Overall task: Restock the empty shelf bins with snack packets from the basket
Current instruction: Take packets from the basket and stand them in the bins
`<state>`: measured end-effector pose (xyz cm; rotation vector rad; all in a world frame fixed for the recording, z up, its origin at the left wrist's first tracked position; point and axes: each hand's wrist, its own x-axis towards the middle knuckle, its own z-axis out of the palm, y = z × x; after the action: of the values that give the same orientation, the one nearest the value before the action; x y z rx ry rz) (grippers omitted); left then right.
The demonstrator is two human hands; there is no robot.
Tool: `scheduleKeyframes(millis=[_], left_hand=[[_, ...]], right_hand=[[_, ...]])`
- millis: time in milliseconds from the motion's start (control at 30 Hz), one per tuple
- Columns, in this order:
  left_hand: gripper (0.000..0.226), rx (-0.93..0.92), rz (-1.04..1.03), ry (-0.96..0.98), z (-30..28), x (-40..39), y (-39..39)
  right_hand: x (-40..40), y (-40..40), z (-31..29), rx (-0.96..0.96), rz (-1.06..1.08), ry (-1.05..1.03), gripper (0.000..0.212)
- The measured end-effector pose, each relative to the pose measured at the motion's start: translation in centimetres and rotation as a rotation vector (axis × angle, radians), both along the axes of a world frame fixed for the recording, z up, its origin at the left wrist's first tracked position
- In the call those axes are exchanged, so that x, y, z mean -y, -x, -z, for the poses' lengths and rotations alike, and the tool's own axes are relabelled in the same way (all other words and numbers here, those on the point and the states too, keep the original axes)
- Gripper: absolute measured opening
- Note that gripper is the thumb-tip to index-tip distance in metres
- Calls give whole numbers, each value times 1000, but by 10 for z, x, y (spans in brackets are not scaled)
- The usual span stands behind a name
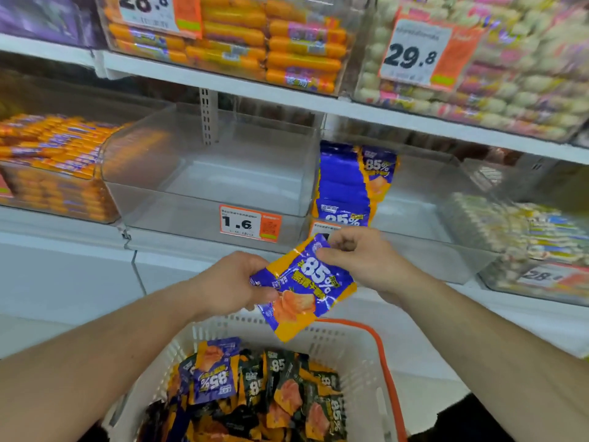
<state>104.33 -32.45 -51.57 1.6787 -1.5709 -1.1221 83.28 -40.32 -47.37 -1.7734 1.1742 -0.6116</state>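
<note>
Blue-and-orange snack packet (302,288) held mid-frame over the white basket (360,362), left hand (232,282) and right hand (363,260) each pinching an edge; best stood upright beside the packets (350,183) in the clear bin (430,250) at right.

The near part of the white basket (360,371) is cut off by the bottom edge, together with the lowest packets in it. The left edge of the blue-and-orange packet (302,288) is covered by the fingers of the left hand (236,282); its top corner is covered by the right hand (360,260). The price tag (322,229) behind that hand is mostly hidden, figures unreadable. Small print on the "1.6" tag (250,223) is too fine to read. The "28.8" tag (159,11) is cropped by the top edge. Goods in the right-hand bins (522,224) are blurred.
</note>
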Motion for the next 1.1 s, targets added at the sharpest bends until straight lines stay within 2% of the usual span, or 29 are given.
scheduleKeyframes(millis=[100, 200, 333, 500, 533, 600, 667, 733, 800, 867, 933, 1000, 1100], left_hand=[[10, -157, -68, 62, -13, 1, 18], [11, -216, -74, 150, -23, 7, 44], [14, -317, -77, 226, -35, 24, 76], [13, -381, -62, 299, -57, 54, 102], [16, -343, -80, 370, -62, 61, 104], [13, -101, -203, 622, -68, 78, 99], [29, 111, -332, 750, -70, 95, 84], [53, 181, -365, 637, -66, 112, 68], [66, 228, -375, 472, -58, 124, 61], [60, 302, -345, 371, -48, 130, 62], [55, 351, -336, 355, -45, 132, 65], [55, 353, -351, 348, -48, 131, 67], [54, 361, -350, 333, -50, 130, 67]], right_hand=[[-3, 22, -10, 140, 76, -141, 4], [-5, 38, -16, 213, 112, -232, 12], [1, 52, -30, 438, 285, -430, 14], [21, 75, -42, 518, 376, -486, 16], [26, 79, -46, 529, 397, -494, 17], [43, 91, -54, 554, 456, -490, 22], [67, 102, -59, 550, 540, -442, 26], [93, 110, -59, 520, 624, -371, 26], [119, 111, -56, 466, 692, -243, 24], [145, 109, -49, 368, 727, -68, 25], [168, 103, -41, 258, 720, 36, 26], [188, 96, -33, 171, 717, 55, 26], [208, 81, -25, 152, 724, 2, 9]])
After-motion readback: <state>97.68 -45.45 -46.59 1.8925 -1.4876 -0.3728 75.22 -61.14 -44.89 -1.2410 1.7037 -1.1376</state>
